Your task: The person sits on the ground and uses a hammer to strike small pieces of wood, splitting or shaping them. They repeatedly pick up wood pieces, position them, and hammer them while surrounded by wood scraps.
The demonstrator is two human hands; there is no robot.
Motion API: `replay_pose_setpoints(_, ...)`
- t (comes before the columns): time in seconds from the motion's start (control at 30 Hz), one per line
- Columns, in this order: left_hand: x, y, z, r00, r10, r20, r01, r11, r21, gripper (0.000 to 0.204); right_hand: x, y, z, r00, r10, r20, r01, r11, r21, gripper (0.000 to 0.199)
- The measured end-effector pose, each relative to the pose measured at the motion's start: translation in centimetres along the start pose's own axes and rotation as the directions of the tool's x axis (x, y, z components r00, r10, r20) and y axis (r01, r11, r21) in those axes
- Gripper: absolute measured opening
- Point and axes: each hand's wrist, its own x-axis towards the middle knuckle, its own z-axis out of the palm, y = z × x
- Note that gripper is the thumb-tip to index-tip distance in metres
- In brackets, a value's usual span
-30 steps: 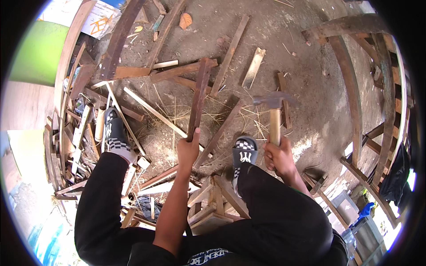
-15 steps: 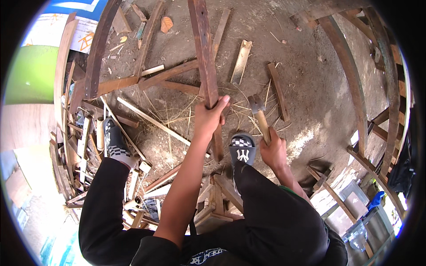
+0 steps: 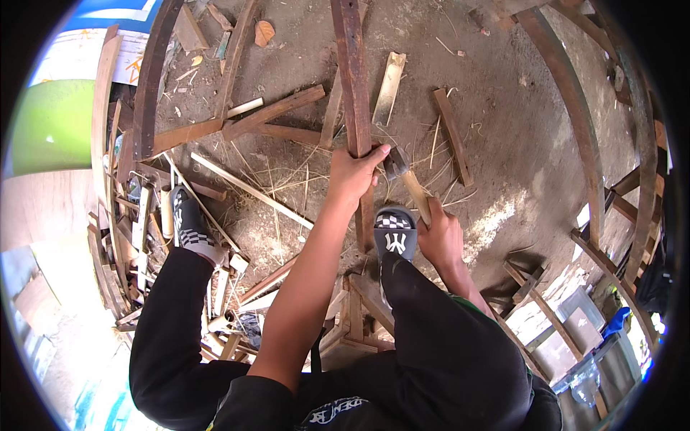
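My left hand (image 3: 353, 174) is wrapped round a long dark-brown wooden beam (image 3: 351, 79), which runs away from me up past the top of the view. The beam's near end comes down close to my right slide sandal (image 3: 395, 237). In my right hand (image 3: 440, 233) is a hammer (image 3: 415, 190), gripped by its pale wooden handle. Its dark metal head is just right of the beam, close to my left thumb; whether it touches the beam I cannot tell.
Loose wood offcuts (image 3: 453, 136) and straw lie on the dirt floor (image 3: 496, 108). Scrap wood (image 3: 144, 237) is heaped beside my left foot. Curved-looking timbers (image 3: 568, 122) stand at the right, near clear plastic containers (image 3: 575, 330). A pale offcut (image 3: 389, 87) lies ahead.
The beam and my left hand have shifted to the right. The hammer head has swung left toward the beam, and its handle tilts more.
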Motion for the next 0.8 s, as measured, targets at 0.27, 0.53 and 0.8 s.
replay_pose_setpoints(0.27,-0.3,-1.1,1.6,0.988,0.137,-0.077,-0.147,0.978,-0.151,0.019,0.8,0.1,-0.3,0.999,0.014,-0.034,-0.012,0.999,0.051,0.044)
replay_pose_setpoints(0.53,-0.7,-1.4,1.8,0.967,0.24,-0.081,-0.249,0.959,-0.137,0.017,1.7,-1.0,-1.0,0.996,0.076,0.037,-0.077,0.996,0.033,0.048)
replay_pose_setpoints(0.8,-0.6,0.3,2.4,0.956,0.288,-0.052,-0.293,0.934,-0.204,0.022,2.9,0.0,-0.3,0.999,0.026,0.048,-0.04,0.942,0.333,0.038)
